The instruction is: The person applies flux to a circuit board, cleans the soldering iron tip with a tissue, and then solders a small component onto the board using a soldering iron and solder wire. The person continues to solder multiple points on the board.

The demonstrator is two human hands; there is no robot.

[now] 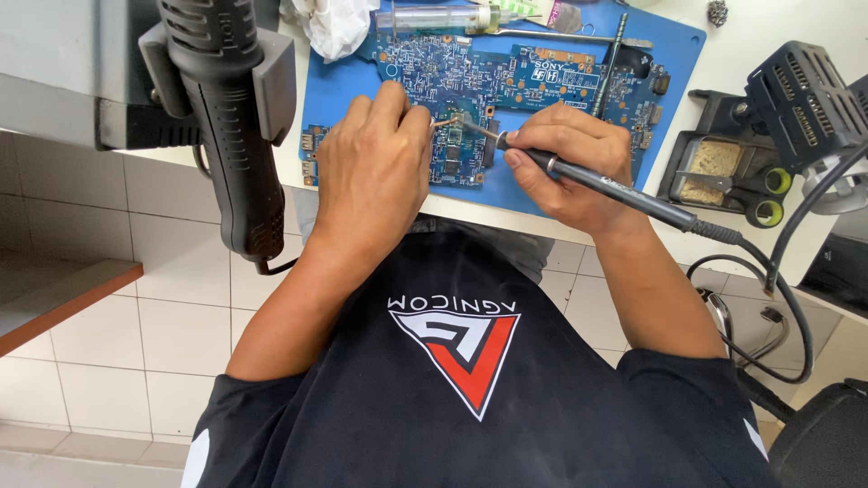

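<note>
A blue circuit board (506, 77) lies on a blue work mat (344, 86) at the table's near edge. My right hand (574, 167) grips a black soldering iron (615, 188) like a pen, its metal tip touching the board near a dark chip (461, 136). My left hand (375, 176) rests on the board's left part and pinches a thin copper-coloured strip (443, 121), whose end meets the iron's tip. The iron's cable (778, 271) runs off to the right.
A black hot-air gun (231, 117) hangs in its holder at the left. At right stand an iron stand with a brown sponge (710, 167) and a black lamp head (805, 99). A syringe (434, 18), crumpled tissue (334, 27) and a T-handle tool (608, 59) lie on the mat.
</note>
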